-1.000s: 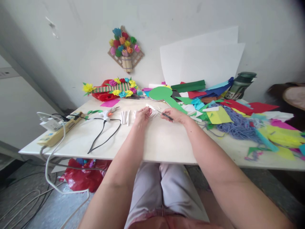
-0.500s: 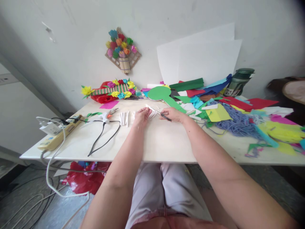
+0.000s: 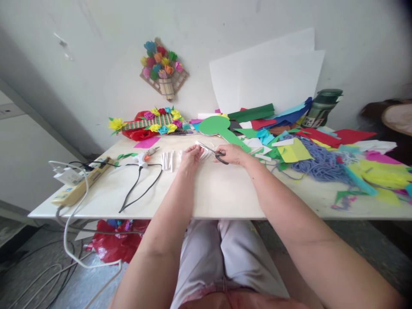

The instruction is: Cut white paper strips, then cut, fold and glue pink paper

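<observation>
My right hand (image 3: 234,154) is closed on the dark handles of a pair of scissors (image 3: 220,157). The blades point left, to the fingertips of my left hand (image 3: 192,156). That hand pinches a small white piece (image 3: 198,143), perhaps rolled paper; the scissor tips are at it, and I cannot tell whether they touch it. Several white paper rolls (image 3: 167,161) lie in a row left of my left hand. More white strips (image 3: 206,154) lie on the table between my hands, partly hidden by them.
A glue gun (image 3: 141,159) with a looped black cord lies at the left, near a power strip (image 3: 82,182). Behind my hands is a green paper shape (image 3: 215,127). Coloured paper, blue-grey yarn (image 3: 322,163) and a dark bottle (image 3: 322,108) crowd the right side.
The scissors have turned in my right hand, so their handle loops now show more plainly and the blades look wider apart. My left hand has hardly moved. The camera view has shifted slightly.
</observation>
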A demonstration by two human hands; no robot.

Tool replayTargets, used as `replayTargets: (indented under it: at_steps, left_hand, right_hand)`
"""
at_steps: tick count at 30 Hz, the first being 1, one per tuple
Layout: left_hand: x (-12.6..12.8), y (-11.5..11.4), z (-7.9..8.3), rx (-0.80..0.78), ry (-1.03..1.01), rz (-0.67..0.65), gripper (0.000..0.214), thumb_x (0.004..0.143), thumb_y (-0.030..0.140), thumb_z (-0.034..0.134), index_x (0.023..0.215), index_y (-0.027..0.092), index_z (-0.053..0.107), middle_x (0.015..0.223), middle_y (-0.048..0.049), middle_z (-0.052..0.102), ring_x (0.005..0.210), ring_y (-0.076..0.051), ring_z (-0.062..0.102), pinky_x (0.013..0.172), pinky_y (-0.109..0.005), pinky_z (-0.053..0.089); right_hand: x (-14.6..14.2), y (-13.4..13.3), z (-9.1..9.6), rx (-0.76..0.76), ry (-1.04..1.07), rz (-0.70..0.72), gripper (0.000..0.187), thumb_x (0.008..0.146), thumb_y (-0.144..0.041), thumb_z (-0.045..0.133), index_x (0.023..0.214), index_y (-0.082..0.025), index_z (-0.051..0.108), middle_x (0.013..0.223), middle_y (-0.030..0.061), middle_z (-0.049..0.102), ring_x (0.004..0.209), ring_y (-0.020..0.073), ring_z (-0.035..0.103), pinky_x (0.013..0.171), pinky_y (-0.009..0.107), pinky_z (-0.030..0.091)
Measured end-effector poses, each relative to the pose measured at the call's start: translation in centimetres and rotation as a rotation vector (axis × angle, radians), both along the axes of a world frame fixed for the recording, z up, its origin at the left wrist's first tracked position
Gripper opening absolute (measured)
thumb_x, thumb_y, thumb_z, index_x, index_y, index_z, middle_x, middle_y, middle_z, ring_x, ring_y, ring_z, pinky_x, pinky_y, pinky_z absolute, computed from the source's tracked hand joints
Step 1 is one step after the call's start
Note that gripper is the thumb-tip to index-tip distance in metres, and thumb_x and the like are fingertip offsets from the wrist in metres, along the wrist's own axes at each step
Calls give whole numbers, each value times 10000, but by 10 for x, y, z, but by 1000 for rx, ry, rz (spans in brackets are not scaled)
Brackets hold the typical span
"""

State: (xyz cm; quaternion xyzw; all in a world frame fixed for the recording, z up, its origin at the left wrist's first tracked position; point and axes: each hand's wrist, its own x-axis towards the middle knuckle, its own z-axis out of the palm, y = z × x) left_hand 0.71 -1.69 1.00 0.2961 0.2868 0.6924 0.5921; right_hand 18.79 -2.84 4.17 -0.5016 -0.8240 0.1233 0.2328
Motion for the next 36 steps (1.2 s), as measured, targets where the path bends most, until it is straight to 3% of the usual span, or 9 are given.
replayTargets:
  at_steps: [26,36]
  left_hand:
    - [-3,3,-2,-11,2,-5,110,691,14,609,696,123,596,646,8,611,658,-66,621,816,-208,488]
    - [-3,4,-1,-38,10,26,137,721,5,584,631,108,598,620,2,600,615,-49,601,783,-179,504]
  right_hand:
    - [-5,3,-5,33,12,-7,434,584,-586,637,851,-244,662,689,-8,631,667,139,537,572,230,311]
    - [-8,1,-3,46,21,-29,390,587,-542,652,829,-237,668,664,-12,618,652,135,522,562,229,292]
